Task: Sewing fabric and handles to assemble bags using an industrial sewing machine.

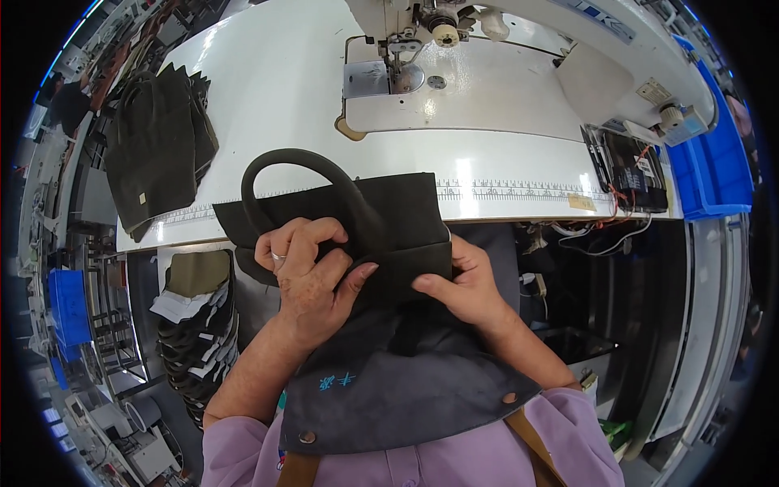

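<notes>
A dark olive fabric bag piece (402, 203) with an arched padded handle (312, 161) is held at the front edge of the white sewing table, over my grey apron. My left hand (312, 276) grips it at the base of the handle, fingers curled, a ring on one finger. My right hand (462, 284) pinches the piece at its right edge, thumb on the front face and the other fingers partly hidden behind it. The sewing machine's needle and presser foot (402, 69) are beyond the piece, toward the top of the view.
A pile of similar handled pieces (154, 150) lies at the table's left. More stacked pieces (199, 325) sit below the tabletop at left. At the right are a pouch with tools (629, 170), cables and a blue bin (706, 162). A co-worker (69, 101) is at the far left.
</notes>
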Demonstrator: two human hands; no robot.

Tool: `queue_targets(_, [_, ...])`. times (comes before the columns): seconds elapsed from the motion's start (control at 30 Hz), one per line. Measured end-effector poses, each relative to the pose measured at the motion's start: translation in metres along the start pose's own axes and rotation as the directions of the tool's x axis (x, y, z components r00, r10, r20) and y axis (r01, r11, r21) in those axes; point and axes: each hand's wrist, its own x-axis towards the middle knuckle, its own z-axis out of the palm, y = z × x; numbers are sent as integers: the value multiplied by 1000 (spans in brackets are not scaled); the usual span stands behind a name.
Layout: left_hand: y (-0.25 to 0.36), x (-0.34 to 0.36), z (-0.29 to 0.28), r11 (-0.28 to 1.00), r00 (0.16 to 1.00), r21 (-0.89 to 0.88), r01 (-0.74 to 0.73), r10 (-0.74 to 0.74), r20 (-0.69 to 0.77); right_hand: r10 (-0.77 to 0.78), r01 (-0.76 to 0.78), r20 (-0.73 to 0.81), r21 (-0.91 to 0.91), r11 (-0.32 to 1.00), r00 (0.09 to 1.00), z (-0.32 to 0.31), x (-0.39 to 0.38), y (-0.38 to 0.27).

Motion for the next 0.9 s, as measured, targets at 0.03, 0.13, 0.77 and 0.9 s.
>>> queue_targets(0.03, [2, 2, 1, 1000, 1000, 8, -3, 3, 9, -1, 1, -4, -3, 1000, 1000, -2, 1, -2])
queue_targets(0.13, [-1, -1, 3, 1000, 1000, 6, -9, 9, 24, 130, -132, -60, -35, 991, 990, -2, 5, -1])
queue_targets(0.77, [-11, -31, 8, 994, 981, -106, 34, -53, -186, 100, -110, -133, -67, 992, 986, 4, 3, 11])
queue_targets(0.9, [-11, -26, 9, 981, 984, -176, 76, -102, -145, 113, -128, -140, -102, 987, 984, 3, 2, 11])
